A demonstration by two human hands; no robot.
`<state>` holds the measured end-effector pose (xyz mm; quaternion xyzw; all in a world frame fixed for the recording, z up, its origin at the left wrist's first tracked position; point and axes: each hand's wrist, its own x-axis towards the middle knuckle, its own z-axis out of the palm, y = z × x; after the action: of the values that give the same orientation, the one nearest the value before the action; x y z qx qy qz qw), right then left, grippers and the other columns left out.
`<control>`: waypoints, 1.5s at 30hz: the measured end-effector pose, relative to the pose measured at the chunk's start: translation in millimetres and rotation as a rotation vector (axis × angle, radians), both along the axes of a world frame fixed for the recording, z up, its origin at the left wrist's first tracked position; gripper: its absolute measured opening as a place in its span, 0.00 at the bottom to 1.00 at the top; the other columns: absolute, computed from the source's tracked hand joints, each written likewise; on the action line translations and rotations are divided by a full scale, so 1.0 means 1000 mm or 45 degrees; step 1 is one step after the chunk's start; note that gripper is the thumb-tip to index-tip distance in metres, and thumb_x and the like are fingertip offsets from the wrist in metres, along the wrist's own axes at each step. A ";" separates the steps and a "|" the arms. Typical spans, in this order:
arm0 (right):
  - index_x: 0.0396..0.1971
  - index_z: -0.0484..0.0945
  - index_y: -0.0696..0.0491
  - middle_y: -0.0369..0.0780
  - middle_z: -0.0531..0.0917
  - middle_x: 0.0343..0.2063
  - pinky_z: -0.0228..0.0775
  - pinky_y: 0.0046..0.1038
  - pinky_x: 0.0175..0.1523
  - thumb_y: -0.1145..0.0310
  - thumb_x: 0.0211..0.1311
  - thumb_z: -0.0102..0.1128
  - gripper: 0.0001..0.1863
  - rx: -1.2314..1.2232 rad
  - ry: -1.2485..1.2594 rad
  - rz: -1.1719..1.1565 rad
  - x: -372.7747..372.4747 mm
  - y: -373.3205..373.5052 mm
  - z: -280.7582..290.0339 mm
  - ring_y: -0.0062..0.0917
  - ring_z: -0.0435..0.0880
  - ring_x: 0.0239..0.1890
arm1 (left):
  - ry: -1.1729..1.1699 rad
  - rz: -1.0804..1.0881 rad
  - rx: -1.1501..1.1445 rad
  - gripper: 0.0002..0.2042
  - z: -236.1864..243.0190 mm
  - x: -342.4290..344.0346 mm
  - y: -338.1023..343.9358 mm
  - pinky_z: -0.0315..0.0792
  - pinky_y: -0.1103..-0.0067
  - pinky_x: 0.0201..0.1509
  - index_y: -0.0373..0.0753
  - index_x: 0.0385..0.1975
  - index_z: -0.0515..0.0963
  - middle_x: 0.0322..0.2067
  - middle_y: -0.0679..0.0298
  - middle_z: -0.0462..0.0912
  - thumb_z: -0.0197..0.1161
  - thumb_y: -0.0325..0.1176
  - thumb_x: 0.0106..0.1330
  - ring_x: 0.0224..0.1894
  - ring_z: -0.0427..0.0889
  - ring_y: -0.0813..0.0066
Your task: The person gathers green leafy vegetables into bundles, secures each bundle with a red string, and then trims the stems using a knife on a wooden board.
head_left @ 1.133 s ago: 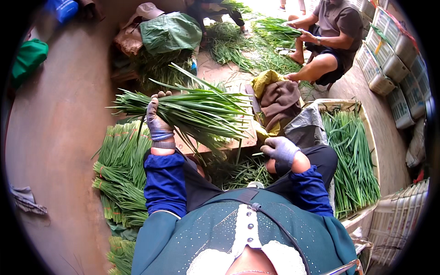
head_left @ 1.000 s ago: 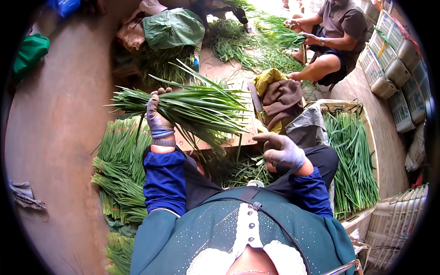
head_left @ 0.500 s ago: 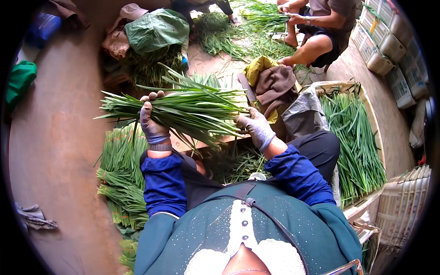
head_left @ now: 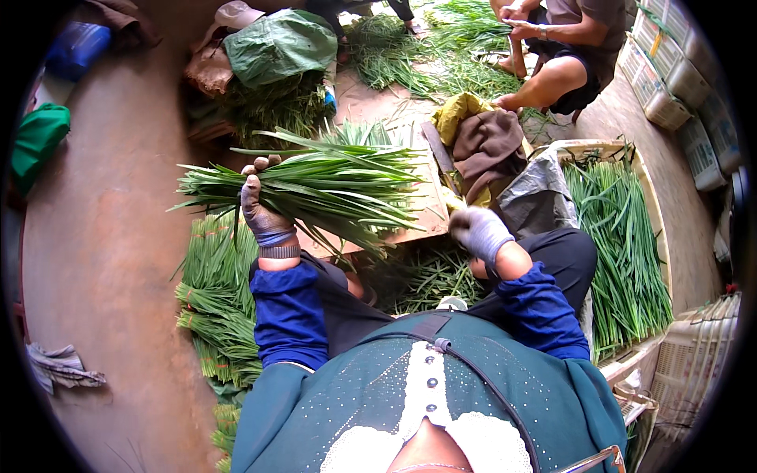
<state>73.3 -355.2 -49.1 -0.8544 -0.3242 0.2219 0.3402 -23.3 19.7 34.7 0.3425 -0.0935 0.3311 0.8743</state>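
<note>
My left hand (head_left: 264, 206), in a soiled pale glove, is wrapped round a thick bunch of garlic chives (head_left: 339, 185). The bunch lies sideways above a low wooden board (head_left: 432, 211), its leaves reaching right. Apart from the bunch's right end, my right hand (head_left: 482, 232), gloved too, hovers by the board's right edge. Its fingers are curled together and slightly blurred; whatever they pinch is too small to make out. Loose trimmings (head_left: 438, 277) lie below the board, between my legs.
Banded chive bundles (head_left: 217, 315) are stacked to my left. A crate (head_left: 667, 260) on my right holds loose chives (head_left: 619, 260). Brown cloth (head_left: 487, 150) lies beyond the board. A green sack (head_left: 280, 47) covers a far-left heap. Another person's hands (head_left: 520, 24) work at the back right.
My right hand has left the bunch's right end and moved right and slightly down. My left hand keeps its hold on the chives. The view has shifted slightly.
</note>
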 end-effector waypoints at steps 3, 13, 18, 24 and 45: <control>0.44 0.83 0.52 0.51 0.85 0.39 0.75 0.38 0.53 0.58 0.55 0.65 0.19 -0.374 0.032 0.381 -0.021 -0.002 0.014 0.43 0.84 0.45 | -0.024 -0.003 -0.016 0.09 0.002 -0.001 0.004 0.67 0.56 0.67 0.45 0.44 0.77 0.47 0.64 0.80 0.63 0.30 0.66 0.58 0.75 0.60; 0.38 0.82 0.53 0.48 0.84 0.29 0.75 0.38 0.42 0.59 0.63 0.61 0.13 0.448 0.077 0.180 -0.043 0.057 0.092 0.44 0.84 0.35 | -0.029 0.061 0.032 0.08 0.003 0.002 -0.004 0.66 0.54 0.68 0.45 0.44 0.77 0.51 0.62 0.81 0.62 0.31 0.66 0.62 0.74 0.58; 0.41 0.79 0.52 0.50 0.83 0.29 0.75 0.43 0.41 0.61 0.64 0.59 0.12 0.322 -0.131 0.139 -0.065 0.074 0.085 0.47 0.83 0.36 | -0.061 0.095 -0.023 0.08 0.000 0.005 0.004 0.64 0.53 0.69 0.46 0.45 0.77 0.53 0.63 0.81 0.62 0.31 0.67 0.61 0.74 0.58; 0.41 0.79 0.54 0.48 0.83 0.30 0.75 0.41 0.40 0.60 0.64 0.60 0.13 0.465 -0.269 -0.009 -0.065 0.072 0.084 0.44 0.84 0.34 | -0.040 0.111 -0.060 0.07 0.000 0.002 0.000 0.64 0.54 0.70 0.45 0.43 0.78 0.54 0.62 0.81 0.61 0.30 0.67 0.64 0.72 0.58; 0.34 0.80 0.56 0.42 0.81 0.25 0.73 0.30 0.37 0.73 0.58 0.62 0.05 0.648 -0.229 0.123 -0.066 0.101 0.090 0.30 0.81 0.29 | 0.011 0.063 -0.094 0.10 0.010 0.000 -0.015 0.66 0.55 0.68 0.45 0.44 0.75 0.51 0.62 0.81 0.62 0.27 0.64 0.60 0.75 0.61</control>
<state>6.9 -254.1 40.6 -0.7413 -0.4389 0.0726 0.5026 -23.4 4.3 44.3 0.3136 -0.0691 0.3544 0.8783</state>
